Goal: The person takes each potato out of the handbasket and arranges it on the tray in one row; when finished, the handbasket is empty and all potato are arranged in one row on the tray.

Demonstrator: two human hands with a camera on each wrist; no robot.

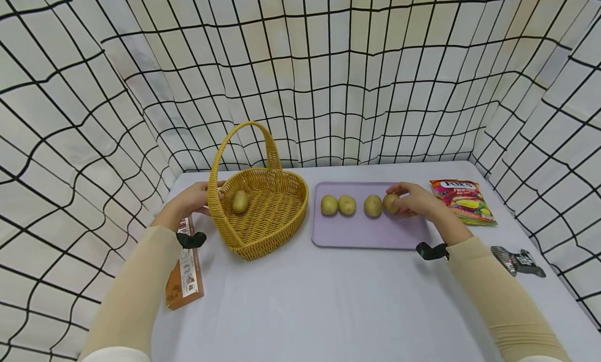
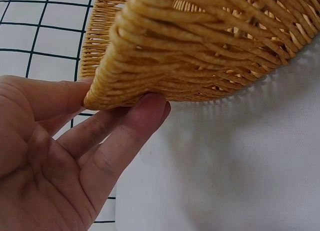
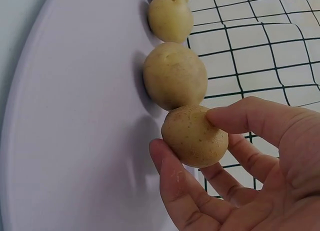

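My left hand [image 1: 193,197] grips the left side of a yellow woven basket [image 1: 265,244] with a tall handle. In the left wrist view, thumb and fingers pinch the basket's woven edge [image 2: 107,86]. One potato [image 1: 240,201] lies inside, toward the left. On the right, my right hand [image 1: 418,199] pinches a potato [image 3: 195,136] between thumb and fingers, over the right part of a lilac tray [image 1: 352,238]. It sits right beside another potato [image 3: 175,76]. Farther left on the tray are two more potatoes, one [image 1: 347,205] next to the other [image 1: 329,205].
A brown and white box [image 1: 188,273] lies under the left forearm. Right of the tray are a red Fox's candy bag [image 1: 462,201] and a dark crumpled packet [image 1: 518,261]. White cloth with a black grid [image 1: 324,91] walls the table's back and sides.
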